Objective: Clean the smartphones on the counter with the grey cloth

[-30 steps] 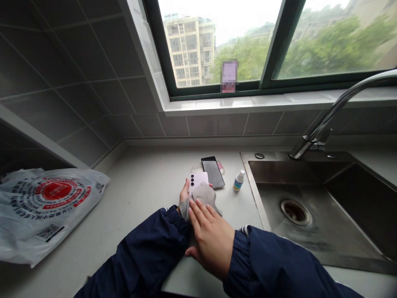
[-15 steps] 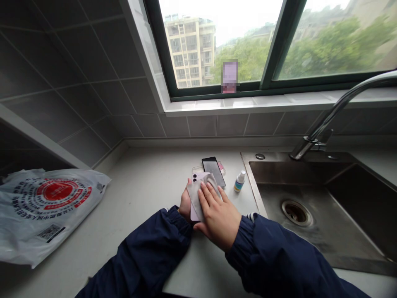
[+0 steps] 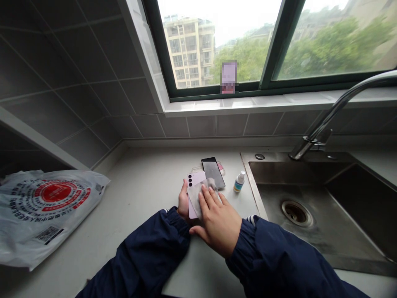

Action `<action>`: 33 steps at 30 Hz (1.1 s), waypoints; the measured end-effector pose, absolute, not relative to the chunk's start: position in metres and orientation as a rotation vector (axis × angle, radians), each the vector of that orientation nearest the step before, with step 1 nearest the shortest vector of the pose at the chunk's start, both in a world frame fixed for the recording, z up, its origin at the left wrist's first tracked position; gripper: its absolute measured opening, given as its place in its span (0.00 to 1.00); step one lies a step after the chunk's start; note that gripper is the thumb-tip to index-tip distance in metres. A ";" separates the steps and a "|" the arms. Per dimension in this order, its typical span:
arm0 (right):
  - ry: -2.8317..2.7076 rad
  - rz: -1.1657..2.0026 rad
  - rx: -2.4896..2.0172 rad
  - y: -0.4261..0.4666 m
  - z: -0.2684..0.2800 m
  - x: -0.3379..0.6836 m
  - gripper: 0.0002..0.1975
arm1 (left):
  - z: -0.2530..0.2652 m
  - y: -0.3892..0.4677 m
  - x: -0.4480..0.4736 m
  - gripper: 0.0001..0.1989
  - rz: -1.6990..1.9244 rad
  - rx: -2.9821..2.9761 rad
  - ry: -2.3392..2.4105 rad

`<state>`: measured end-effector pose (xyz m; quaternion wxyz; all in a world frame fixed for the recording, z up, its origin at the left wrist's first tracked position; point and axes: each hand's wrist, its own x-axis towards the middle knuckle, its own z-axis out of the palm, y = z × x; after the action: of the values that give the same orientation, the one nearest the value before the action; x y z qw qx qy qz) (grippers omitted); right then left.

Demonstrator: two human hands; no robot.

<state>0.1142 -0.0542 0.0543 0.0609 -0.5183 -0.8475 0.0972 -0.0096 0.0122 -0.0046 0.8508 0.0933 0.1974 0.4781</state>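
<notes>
My left hand [image 3: 183,203] is closed around the edge and underside of a pale lilac smartphone [image 3: 194,211], its back with three camera lenses facing up. A light grey cloth [image 3: 196,193] lies across the phone's back. My right hand [image 3: 219,218] is open and presses the cloth down with its fingers stretched flat, the thumb apart. Just beyond, a second smartphone [image 3: 213,171] with a black screen lies on the counter, partly over a clear phone case with a pink part [image 3: 221,168]. A small white spray bottle [image 3: 239,182] with a blue and yellow label stands upright to the right.
A steel sink [image 3: 259,198] with a drain and a chrome faucet [image 3: 322,111] is at the right. On the left of the pale counter [image 3: 139,178] lies a white plastic bag [image 3: 58,211] with red print. A window sill [image 3: 198,106] runs along the back wall.
The cloth and my right fingers have slid down the phone's back, uncovering the camera lenses and more of the upper back. The phone has shifted slightly left. The second phone and the bottle stay put.
</notes>
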 end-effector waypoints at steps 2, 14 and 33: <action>-2.566 0.318 -1.580 -0.060 0.057 0.112 0.51 | -0.007 0.013 -0.012 0.41 0.976 0.206 0.434; -2.478 0.355 -1.580 -0.056 0.058 0.114 0.46 | -0.001 0.010 -0.006 0.38 0.982 0.230 0.457; -2.464 0.453 -1.588 -0.063 0.054 0.109 0.49 | -0.001 0.011 -0.007 0.42 0.967 0.358 0.483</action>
<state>0.1094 -0.0627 0.0537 0.0875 -0.5333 -0.8275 0.1521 -0.0073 0.0111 -0.0011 0.8422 0.1694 0.2285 0.4580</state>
